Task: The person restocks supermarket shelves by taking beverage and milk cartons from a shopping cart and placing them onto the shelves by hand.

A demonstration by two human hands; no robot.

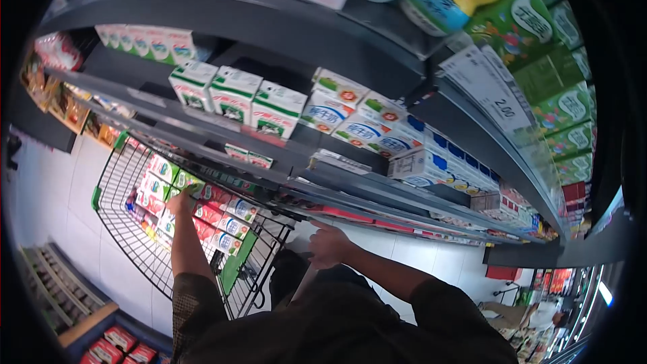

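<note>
Dark shirt (323, 327); left hand (178, 203) at green carton (188, 179), long axis slanting down-right.

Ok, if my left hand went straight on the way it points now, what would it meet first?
Probably the green carton in the cart, as your left hand points at it and its fingertips look very near or already touching. The green carton is partly blurred, so the exact gap is unclear.

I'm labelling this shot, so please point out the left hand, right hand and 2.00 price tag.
Left hand (178, 203): head view, back of the hand.
Right hand (329, 247): head view, back of the hand.
Price tag (504, 108): head view, printed digits.
</note>
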